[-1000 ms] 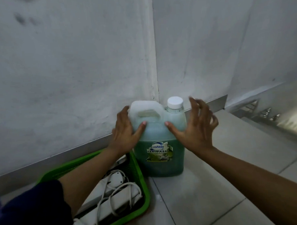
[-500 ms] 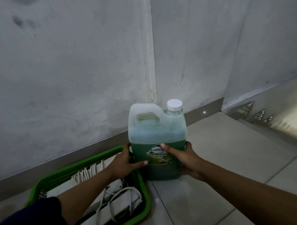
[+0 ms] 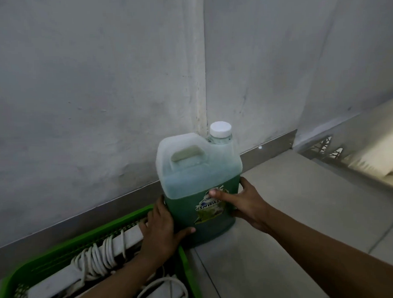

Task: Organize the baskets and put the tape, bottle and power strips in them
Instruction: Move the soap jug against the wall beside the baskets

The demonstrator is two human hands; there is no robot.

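Home utility corner – tiled floor [image 3: 304,212], dishwash jug [image 3: 198,171].

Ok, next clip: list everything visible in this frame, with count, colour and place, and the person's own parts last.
Translucent plastic dishwash jug with green liquid: one, white cap, upright on the floor at the wall, right of the basket.
Green plastic mesh basket: one, lower left on the floor.
White power strips with coiled cords: at least two, inside the basket.
Grey tiled floor: under everything.
Grey plastered wall: behind, with a metal skirting strip along its base.
Left hand: one, on the jug's lower left side.
Right hand: one, on the jug's lower right side, thumb across the label.
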